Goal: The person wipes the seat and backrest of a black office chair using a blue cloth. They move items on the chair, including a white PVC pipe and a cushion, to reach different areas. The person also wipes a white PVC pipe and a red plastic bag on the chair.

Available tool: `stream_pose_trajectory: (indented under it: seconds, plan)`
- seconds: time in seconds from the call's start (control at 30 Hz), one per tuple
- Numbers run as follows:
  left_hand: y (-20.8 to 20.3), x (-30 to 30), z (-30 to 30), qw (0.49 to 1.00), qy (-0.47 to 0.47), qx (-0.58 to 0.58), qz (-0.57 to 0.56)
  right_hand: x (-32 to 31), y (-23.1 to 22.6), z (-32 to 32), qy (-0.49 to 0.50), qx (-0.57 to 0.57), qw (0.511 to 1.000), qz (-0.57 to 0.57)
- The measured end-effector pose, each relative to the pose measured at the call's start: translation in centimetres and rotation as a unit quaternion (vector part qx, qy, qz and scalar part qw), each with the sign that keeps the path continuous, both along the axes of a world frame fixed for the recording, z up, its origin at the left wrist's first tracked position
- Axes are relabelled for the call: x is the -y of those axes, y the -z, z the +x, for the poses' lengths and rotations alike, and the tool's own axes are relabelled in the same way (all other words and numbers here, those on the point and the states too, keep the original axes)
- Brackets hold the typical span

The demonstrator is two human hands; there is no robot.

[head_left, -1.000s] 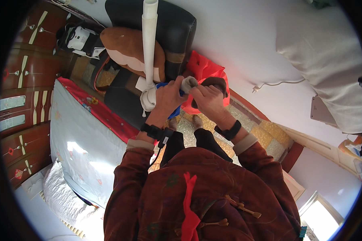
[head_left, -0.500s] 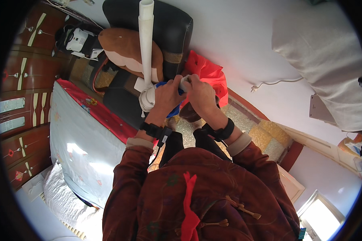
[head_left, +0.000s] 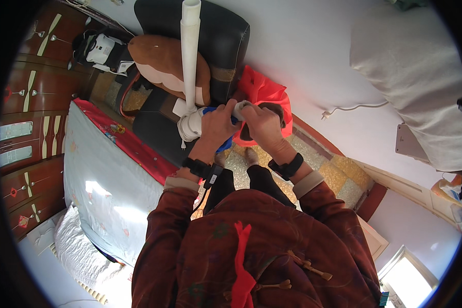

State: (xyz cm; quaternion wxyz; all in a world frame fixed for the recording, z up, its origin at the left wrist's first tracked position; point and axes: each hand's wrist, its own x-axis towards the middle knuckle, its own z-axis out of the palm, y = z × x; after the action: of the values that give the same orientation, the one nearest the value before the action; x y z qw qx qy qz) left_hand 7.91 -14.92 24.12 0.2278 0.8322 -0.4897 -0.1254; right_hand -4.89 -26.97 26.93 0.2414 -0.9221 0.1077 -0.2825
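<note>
In front of me my left hand (head_left: pixel 218 124) and my right hand (head_left: pixel 264 126) are close together with fingers curled. Between them they grip a small pale rolled piece (head_left: pixel 239 110), soft-looking and whitish; its kind is not clear. A brown thing (head_left: pixel 274 110) shows behind and below my right hand, partly hidden by it. Some blue material (head_left: pixel 224 146) lies under my left hand, mostly covered. Just left of that hand are a bundled white cord (head_left: pixel 191 127) with a plug and an upright white pole (head_left: pixel 190 56). A red bag (head_left: pixel 267 87) sits beyond my right hand.
A black chair (head_left: pixel 223 36) holds a brown cushion (head_left: pixel 167 61). To the left is a bed with a pale blue cover (head_left: pixel 110 169), and dark red cabinets (head_left: pixel 41 92) beyond. At right, a beige cloth (head_left: pixel 405 77) hangs by the wall near a loose white cable (head_left: pixel 354 107).
The brown thing has shifted right and now shows more beside my right hand. Both hands moved slightly right, still gripping the pale piece.
</note>
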Motion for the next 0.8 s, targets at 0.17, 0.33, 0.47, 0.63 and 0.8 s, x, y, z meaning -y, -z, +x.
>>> stream_pose_trajectory:
  seconds: [0.17, 0.33, 0.47, 0.63, 0.8]
  plan:
    - [0.4, 0.5, 0.1, 1.000, -0.003, 0.017, -0.005, 0.0, 0.9, -2.5, 0.103, -0.011, 0.973, 0.205]
    - [0.3, 0.5, 0.0, 1.000, -0.012, 0.017, 0.016, 3.3, 2.9, -9.7, 0.191, -0.066, 0.959, 0.199]
    - [0.5, 0.5, -0.1, 1.000, -0.014, 0.016, 0.008, 6.0, 4.6, -16.0, 0.198, -0.298, 0.934, 0.002]
    - [1.2, 0.6, -0.1, 1.000, -0.014, 0.022, -0.011, 6.1, 3.4, -15.3, 0.218, -0.385, 0.887, 0.132]
    - [1.1, 0.8, -0.2, 0.999, -0.016, 0.027, -0.023, 3.0, 1.5, -4.9, 0.119, -0.046, 0.943, 0.307]
